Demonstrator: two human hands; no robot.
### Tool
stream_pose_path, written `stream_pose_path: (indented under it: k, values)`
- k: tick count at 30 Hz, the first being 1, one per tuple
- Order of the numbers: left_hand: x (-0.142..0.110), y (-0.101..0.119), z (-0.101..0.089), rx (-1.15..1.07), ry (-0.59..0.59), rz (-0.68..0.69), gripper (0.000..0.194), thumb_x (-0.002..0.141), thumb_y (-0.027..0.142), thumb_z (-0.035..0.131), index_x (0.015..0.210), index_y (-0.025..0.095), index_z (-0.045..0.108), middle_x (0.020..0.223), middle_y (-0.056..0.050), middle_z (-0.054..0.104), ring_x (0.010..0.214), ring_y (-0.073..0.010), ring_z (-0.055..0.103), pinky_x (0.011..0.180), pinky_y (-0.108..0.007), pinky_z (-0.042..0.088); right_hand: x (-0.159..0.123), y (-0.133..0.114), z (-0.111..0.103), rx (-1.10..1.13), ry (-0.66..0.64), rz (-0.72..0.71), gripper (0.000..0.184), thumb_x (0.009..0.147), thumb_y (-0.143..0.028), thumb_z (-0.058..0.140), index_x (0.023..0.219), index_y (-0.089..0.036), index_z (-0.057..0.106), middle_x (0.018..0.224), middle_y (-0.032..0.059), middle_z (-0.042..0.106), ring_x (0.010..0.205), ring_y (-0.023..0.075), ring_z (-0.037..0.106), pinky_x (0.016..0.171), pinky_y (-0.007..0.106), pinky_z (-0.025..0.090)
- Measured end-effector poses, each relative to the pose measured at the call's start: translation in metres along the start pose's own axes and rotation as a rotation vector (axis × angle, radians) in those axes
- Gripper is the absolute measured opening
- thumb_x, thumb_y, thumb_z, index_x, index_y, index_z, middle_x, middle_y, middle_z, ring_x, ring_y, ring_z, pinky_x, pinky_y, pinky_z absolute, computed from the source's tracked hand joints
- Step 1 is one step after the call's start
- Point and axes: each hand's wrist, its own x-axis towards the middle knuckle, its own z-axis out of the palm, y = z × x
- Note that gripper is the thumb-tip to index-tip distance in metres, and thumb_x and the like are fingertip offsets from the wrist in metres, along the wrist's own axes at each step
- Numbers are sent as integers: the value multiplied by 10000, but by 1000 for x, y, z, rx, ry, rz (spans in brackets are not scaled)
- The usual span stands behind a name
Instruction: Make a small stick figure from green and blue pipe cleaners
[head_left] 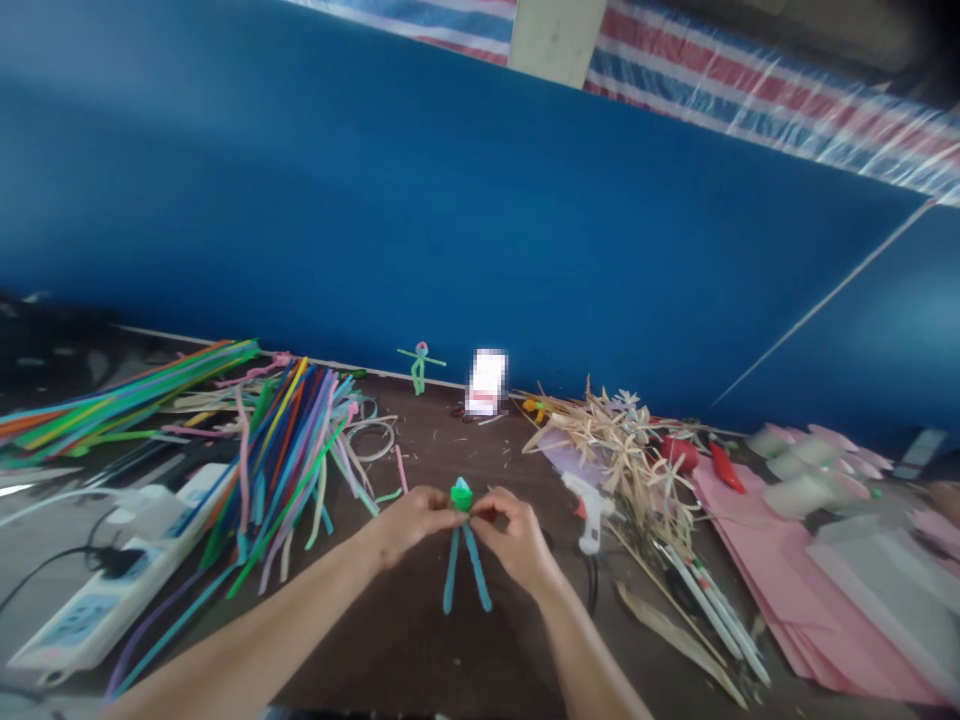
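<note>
My left hand (411,520) and my right hand (514,535) meet over the dark table, both pinched on a small pipe-cleaner piece. It has a green twisted top (461,494) between my fingertips and two teal legs (465,568) hanging down toward me. A finished green pipe-cleaner figure (420,367) with a pink head stands at the back, against the blue wall.
A heap of coloured pipe cleaners (292,450) lies to the left, with a white power strip (112,580) beside it. A white glue gun (592,510), dried straw (622,450), pink paper sheets (787,590) and red chilli shapes (724,465) fill the right.
</note>
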Motion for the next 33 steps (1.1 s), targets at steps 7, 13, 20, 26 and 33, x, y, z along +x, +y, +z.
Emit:
stream_pose_path:
  k: [7,13,20,26,33]
  values:
    - [3,-12,-13,-171,87,-26,240,625,351,610,640,112,592,570,17,579,605,-135,523,636,-258,375,-19,32,-20,-242,72,196,184,697,-155,504,861,-145,589,701,31,576,626,147,531,614,252,416]
    - [10,-24,-22,-542,77,-89,165,607,261,667,632,123,580,566,11,604,562,-103,558,599,-218,425,-40,46,-31,-765,108,198,192,672,-106,494,824,-177,587,782,64,566,762,201,528,705,284,387]
    - [26,-50,-16,-841,-46,6,170,587,171,694,569,126,531,477,17,553,528,-130,575,663,-298,480,-28,54,-32,-943,69,283,202,722,-107,449,841,-192,587,796,54,563,771,177,542,689,244,377]
    - [31,-66,-10,-953,56,9,116,629,129,659,599,121,546,532,7,592,531,-118,580,714,-326,491,-26,57,-29,-972,83,201,176,738,-143,461,862,-184,578,810,59,555,794,189,526,706,258,371]
    - [31,-70,-9,-973,94,2,130,630,106,654,594,132,532,523,20,591,532,-124,593,658,-294,498,-23,59,-23,-1062,130,180,108,678,-141,521,755,-185,583,810,69,546,788,213,506,693,290,357]
